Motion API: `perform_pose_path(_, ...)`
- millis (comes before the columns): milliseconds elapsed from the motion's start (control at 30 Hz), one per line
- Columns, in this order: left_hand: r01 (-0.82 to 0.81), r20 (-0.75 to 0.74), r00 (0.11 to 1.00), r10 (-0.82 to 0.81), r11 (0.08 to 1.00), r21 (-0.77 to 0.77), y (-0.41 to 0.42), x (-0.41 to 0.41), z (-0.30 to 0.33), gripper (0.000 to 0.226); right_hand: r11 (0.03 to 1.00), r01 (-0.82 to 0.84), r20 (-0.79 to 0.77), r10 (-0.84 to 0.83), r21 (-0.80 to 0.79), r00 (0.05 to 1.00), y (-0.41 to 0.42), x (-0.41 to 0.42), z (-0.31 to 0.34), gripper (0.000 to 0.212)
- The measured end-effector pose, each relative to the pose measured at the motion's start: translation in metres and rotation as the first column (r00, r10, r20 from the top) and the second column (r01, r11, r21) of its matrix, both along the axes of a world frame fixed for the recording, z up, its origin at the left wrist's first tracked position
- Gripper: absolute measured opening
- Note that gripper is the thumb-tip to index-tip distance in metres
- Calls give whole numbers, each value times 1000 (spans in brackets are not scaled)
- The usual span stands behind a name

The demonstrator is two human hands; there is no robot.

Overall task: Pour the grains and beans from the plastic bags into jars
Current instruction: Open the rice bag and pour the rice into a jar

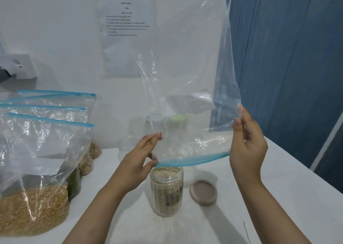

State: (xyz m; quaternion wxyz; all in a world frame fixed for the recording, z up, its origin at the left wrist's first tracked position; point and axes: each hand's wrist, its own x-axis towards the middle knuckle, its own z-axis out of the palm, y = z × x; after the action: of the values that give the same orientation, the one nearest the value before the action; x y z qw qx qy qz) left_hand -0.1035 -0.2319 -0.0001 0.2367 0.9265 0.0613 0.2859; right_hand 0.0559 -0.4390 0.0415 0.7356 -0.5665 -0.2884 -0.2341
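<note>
I hold an empty clear plastic bag (pixel 187 80) upside down, its blue zip edge (pixel 193 160) just above an open jar (pixel 167 190) filled with pale grains. My left hand (pixel 139 162) pinches the zip's left end between thumb and fingers. At the bag's right side, my right hand (pixel 247 143) grips the plastic with curled fingers. The jar stands on the white table (pixel 259 197), between my forearms.
Several zip bags of grains and beans (pixel 37 169) stand at the left. A brown lid (pixel 203 192) lies right of the jar. Empty jars, one with a green lid (pixel 178 120), sit behind the bag. Spilled grains dot the table near the jar. A blue wall is at right.
</note>
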Motion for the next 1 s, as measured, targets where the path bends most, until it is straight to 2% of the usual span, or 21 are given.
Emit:
perform_pose_path(167, 1, 37, 999, 1, 999, -52, -2, -1, -2, 84, 1000, 4, 25, -4, -17, 1000, 1, 0, -1, 34)
perform_pose_path(500, 30, 81, 996, -26, 998, -51, 0, 1, -11, 76, 999, 33, 94, -29, -40, 995, 4, -1, -3, 38)
perform_pose_path(833, 3, 110, 994, 6, 997, -79, 3, 2, -8, 81, 998, 48, 108, -43, -46, 993, 3, 0, -7, 38)
perform_pose_path(900, -4, 103, 995, 11, 998, -64, 4, 1, -9, 83, 997, 53, 116, -46, -56, 992, 3, 1, -7, 39)
perform_pose_path(1000, -5, 113, 994, 3, 1000, 19, 3, 1, -12, 74, 996, 63, 133, -55, -56, 990, 3, 1, -8, 42)
